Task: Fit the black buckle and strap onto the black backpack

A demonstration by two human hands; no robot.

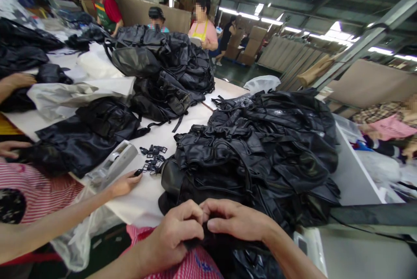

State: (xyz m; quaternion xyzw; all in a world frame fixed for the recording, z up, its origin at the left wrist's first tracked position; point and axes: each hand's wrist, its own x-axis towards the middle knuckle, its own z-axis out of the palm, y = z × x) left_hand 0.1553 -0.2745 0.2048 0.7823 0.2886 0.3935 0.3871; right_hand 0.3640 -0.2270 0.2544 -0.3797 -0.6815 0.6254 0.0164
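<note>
Black bag fabric (208,237) lies at the bottom of the view, over the person's lap, and both hands work on it. Left hand (174,237) is curled, with the fingers bent inward and the fingertips pressed on the upper edge of the fabric; it seems to pinch a small fold there, but what exactly sits between the fingers is hidden. Right hand (236,220) is close beside it, almost touching at the fingertips, with the thumb stretched along the fabric toward the left hand and the other fingers folded over the same edge.

Just beyond both hands rises a large heap of black bags (260,153) on the white table (192,116). Beyond the left hand and a little to its left, a small group of black plastic buckles (153,157) lies on the table. Another person's hand (125,183) reaches in from the left and touches one buckle at the near side of this group. Beside that hand stands a grey tape dispenser (114,164). Farther away from the hands, a second pile of black bags (163,61) covers the middle of the table, and some people stand behind it.
</note>
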